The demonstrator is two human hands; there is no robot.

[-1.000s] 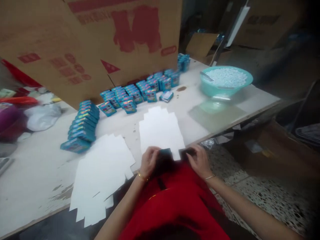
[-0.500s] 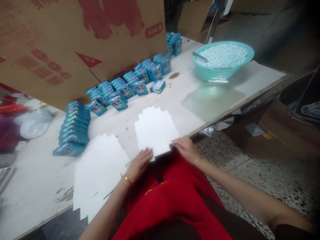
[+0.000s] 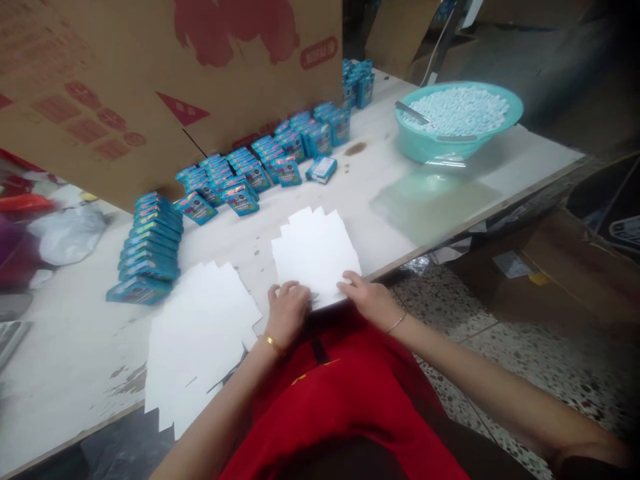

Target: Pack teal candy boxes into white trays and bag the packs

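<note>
A fanned stack of white cardboard sheets (image 3: 315, 250) with stepped edges lies at the table's near edge, in front of my body. My left hand (image 3: 289, 308) curls its fingers over the near left corner of this stack. At the near right corner, my right hand (image 3: 369, 301) grips the edge between thumb and fingers. Left of my left forearm, a larger spread of white cardboard sheets (image 3: 200, 340) lies partly over the table's front edge. The undersides of both piles are hidden.
Small blue printed boxes (image 3: 243, 200) stand in rows before a large brown carton (image 3: 125, 80); one box (image 3: 321, 170) lies apart. A turquoise basin (image 3: 425, 143) of pale blue pieces, with a metal scoop (image 3: 414, 112), sits back right. A plastic bag (image 3: 70, 233) is at left.
My left hand has gone from fingers lying flat to curled at the stack's corner. My right hand has closed further over its edge. The view has shifted slightly.
</note>
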